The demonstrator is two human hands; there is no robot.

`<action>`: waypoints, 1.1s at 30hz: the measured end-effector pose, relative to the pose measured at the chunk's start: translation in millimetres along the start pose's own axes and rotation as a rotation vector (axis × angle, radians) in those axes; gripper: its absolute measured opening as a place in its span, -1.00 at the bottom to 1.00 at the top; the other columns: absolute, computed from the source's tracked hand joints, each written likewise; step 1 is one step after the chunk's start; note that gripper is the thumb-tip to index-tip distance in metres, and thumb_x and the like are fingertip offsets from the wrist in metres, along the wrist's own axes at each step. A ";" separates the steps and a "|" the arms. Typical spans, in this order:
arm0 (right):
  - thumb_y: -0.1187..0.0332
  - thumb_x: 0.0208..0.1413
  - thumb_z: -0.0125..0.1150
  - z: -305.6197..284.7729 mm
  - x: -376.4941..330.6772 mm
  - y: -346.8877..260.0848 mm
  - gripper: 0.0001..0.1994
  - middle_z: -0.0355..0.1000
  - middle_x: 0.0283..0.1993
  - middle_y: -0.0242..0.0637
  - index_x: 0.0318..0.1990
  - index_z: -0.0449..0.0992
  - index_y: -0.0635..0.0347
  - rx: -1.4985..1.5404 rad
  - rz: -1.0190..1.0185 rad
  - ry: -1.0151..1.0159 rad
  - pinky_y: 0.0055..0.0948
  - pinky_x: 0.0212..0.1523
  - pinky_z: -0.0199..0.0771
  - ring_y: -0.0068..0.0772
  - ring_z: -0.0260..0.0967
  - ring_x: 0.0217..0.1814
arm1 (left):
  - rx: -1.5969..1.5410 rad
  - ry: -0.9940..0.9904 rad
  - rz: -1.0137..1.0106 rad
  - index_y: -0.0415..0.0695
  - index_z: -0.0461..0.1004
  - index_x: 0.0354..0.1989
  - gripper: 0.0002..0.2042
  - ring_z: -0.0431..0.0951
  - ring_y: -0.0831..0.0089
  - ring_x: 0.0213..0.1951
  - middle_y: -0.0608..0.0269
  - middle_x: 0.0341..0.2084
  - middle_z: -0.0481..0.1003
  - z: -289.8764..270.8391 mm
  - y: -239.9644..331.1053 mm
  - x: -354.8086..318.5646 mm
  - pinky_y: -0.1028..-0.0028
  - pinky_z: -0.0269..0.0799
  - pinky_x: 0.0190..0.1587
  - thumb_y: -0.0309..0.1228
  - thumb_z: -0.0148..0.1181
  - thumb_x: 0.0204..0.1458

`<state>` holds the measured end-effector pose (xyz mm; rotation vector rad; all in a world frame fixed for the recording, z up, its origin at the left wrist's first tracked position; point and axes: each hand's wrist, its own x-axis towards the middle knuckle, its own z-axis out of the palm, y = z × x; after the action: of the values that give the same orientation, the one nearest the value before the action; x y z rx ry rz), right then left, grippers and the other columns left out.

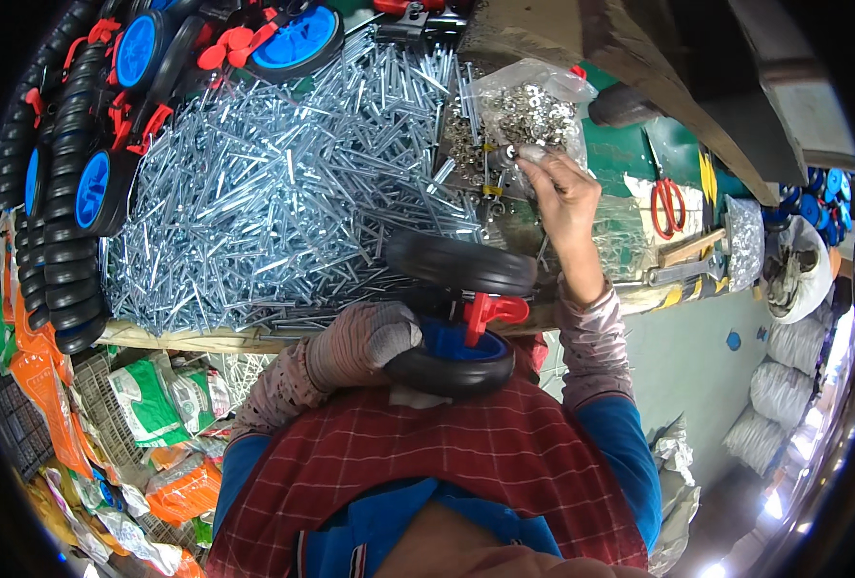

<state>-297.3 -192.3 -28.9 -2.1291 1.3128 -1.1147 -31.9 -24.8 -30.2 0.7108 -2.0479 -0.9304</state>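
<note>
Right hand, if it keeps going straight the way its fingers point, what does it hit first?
The right hand points up and away over the bench. First in line looks like the clear bag of small metal washers, right at its fingertips. Depth is hard to judge; it may already touch.

A clear plastic bag of small silver washers [529,111] lies open on the bench. Crumpled green-and-white [143,400] and orange plastic packets [185,493] fill a crate lower left. White tied sacks [779,390] stand far right.
</note>
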 end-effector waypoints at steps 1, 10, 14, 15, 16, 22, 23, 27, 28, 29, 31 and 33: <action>0.59 0.01 0.36 -2.7 -0.4 0.5 -0.86 0.62 -0.24 -0.20 -0.23 0.65 0.31 -0.019 -0.043 -0.029 -0.50 -0.21 0.50 -0.50 0.53 -0.27 | -0.004 -0.014 0.002 -0.14 0.36 -0.16 -0.54 0.57 0.13 -0.45 0.10 -0.40 0.49 2.8 -1.8 -0.3 0.28 0.51 -0.45 -0.38 0.47 -0.24; 0.14 0.24 0.14 -36.4 -40.2 -11.1 -0.56 0.56 -0.20 -0.14 0.12 0.41 0.28 0.084 0.244 -0.429 -0.34 -0.12 0.48 -0.27 0.54 -0.18 | 0.065 0.127 -0.339 -0.21 0.34 -0.06 -0.44 0.63 0.26 -0.28 0.08 -0.30 0.53 -25.0 30.6 63.8 0.35 0.57 -0.24 -0.33 0.55 -0.18; 0.31 0.18 0.18 -10.1 -29.7 3.5 -0.64 0.56 -0.15 -0.04 0.05 0.40 0.35 0.447 0.263 -0.067 -0.29 -0.04 0.49 -0.22 0.54 -0.11 | -0.373 0.280 -0.427 -0.27 0.39 0.00 -0.55 0.50 0.42 -0.10 0.11 -0.14 0.51 -38.9 7.7 134.0 0.40 0.44 -0.02 -0.28 0.39 0.04; 0.33 0.17 0.20 -6.3 -26.3 13.6 -0.65 0.56 -0.13 -0.08 0.04 0.43 0.35 0.517 0.328 -0.037 -0.34 -0.04 0.50 -0.27 0.53 -0.10 | -0.367 0.274 -0.458 -0.29 0.37 0.03 -0.53 0.50 0.43 -0.09 0.12 -0.13 0.51 -44.0 -4.1 153.2 0.42 0.42 0.02 -0.22 0.33 0.09; 0.34 0.16 0.22 -2.2 -22.0 23.5 -0.67 0.56 -0.11 -0.11 0.02 0.46 0.36 0.594 0.391 -0.006 -0.38 -0.04 0.51 -0.33 0.53 -0.08 | -0.355 0.269 -0.490 -0.30 0.35 0.07 -0.51 0.50 0.44 -0.08 0.12 -0.11 0.51 -48.4 -12.5 169.5 0.45 0.40 0.05 -0.15 0.26 0.15; 0.35 0.20 0.17 18.1 -13.5 65.8 -0.67 0.56 -0.16 -0.17 0.05 0.46 0.36 0.923 0.735 -0.114 -0.46 -0.29 0.52 -0.41 0.52 -0.24 | -0.361 0.264 -0.582 -0.25 0.34 0.19 -0.46 0.46 0.42 0.03 0.15 0.00 0.48 -55.5 -28.3 199.3 0.44 0.36 0.11 -0.11 0.19 0.18; 0.37 0.20 0.18 21.4 -16.4 62.8 -0.67 0.57 -0.21 -0.14 0.07 0.43 0.34 0.892 0.630 -0.082 -0.48 -0.47 0.51 -0.37 0.54 -0.37 | -0.291 0.244 -0.542 -0.25 0.33 0.19 -0.46 0.45 0.41 0.04 0.13 0.01 0.47 -56.8 -31.6 196.9 0.44 0.36 0.11 -0.12 0.19 0.17; 0.36 0.18 0.14 18.2 -17.4 52.0 -0.70 0.57 -0.19 -0.19 0.00 0.48 0.36 0.891 0.590 -0.038 -0.54 -0.36 0.49 -0.47 0.51 -0.30 | -0.141 0.186 -0.520 -0.27 0.34 0.19 -0.47 0.44 0.38 0.06 0.08 0.01 0.45 -59.8 -31.3 194.6 0.44 0.35 0.11 -0.14 0.18 0.17; 0.36 0.16 0.13 17.1 -17.0 48.6 -0.70 0.57 -0.16 -0.23 -0.03 0.51 0.38 0.869 0.602 -0.032 -0.55 -0.23 0.48 -0.53 0.49 -0.21 | -0.174 0.202 -0.619 -0.29 0.33 0.19 -0.52 0.44 0.34 0.08 0.03 0.02 0.43 -59.6 -27.8 196.5 0.42 0.35 0.13 -0.22 0.16 0.19; 0.37 0.16 0.11 16.1 -12.9 41.6 -0.71 0.58 -0.19 -0.22 -0.04 0.52 0.38 0.894 0.656 -0.001 -0.53 -0.28 0.50 -0.51 0.51 -0.25 | -0.208 0.217 -0.717 -0.30 0.33 0.18 -0.56 0.45 0.31 0.09 -0.01 0.04 0.42 -58.2 -21.1 201.7 0.40 0.35 0.15 -0.30 0.13 0.21; 0.40 0.12 0.12 8.0 -5.6 43.4 -0.73 0.58 -0.34 -0.17 -0.09 0.53 0.40 0.928 0.730 -0.142 -0.36 -0.41 0.58 -0.39 0.54 -0.38 | -0.330 0.224 -0.767 -0.32 0.30 0.22 -0.57 0.44 0.28 0.13 -0.03 0.09 0.39 -59.7 -10.9 201.7 0.38 0.34 0.18 -0.35 0.09 0.23; 0.36 0.19 0.04 32.2 -22.0 105.9 -0.69 0.58 -0.23 -0.02 -0.07 0.49 0.47 0.524 0.282 0.000 -0.29 -0.26 0.58 -0.20 0.53 -0.31 | -0.396 0.175 -0.651 -0.31 0.29 0.25 -0.55 0.42 0.27 0.16 -0.03 0.11 0.39 -50.1 -2.3 214.7 0.36 0.32 0.21 -0.35 0.07 0.23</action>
<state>-335.9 -226.0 -129.5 -1.5158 1.1208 -1.1768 -109.6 -200.5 78.0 1.2112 -1.4204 -1.5198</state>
